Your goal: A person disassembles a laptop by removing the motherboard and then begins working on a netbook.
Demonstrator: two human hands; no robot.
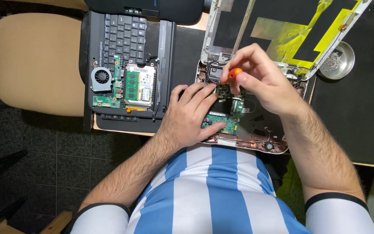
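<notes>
Orange-handled screwdriver sits pinched in your right hand fingertips, light, slim; grip the handle. Your left hand fingers, spread flat, press the green circuit board beneath: thin, fragile; hold edges.

Left hand flat, right hand pinching.

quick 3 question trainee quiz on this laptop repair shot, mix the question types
1. True or false: the right hand holds an orange-handled screwdriver.
2. The left hand rests on: A) the green circuit board B) the fan C) the metal dish
3. Fill in: the metal dish holds small ____.

Key: 1 true; 2 A; 3 screws.
</notes>
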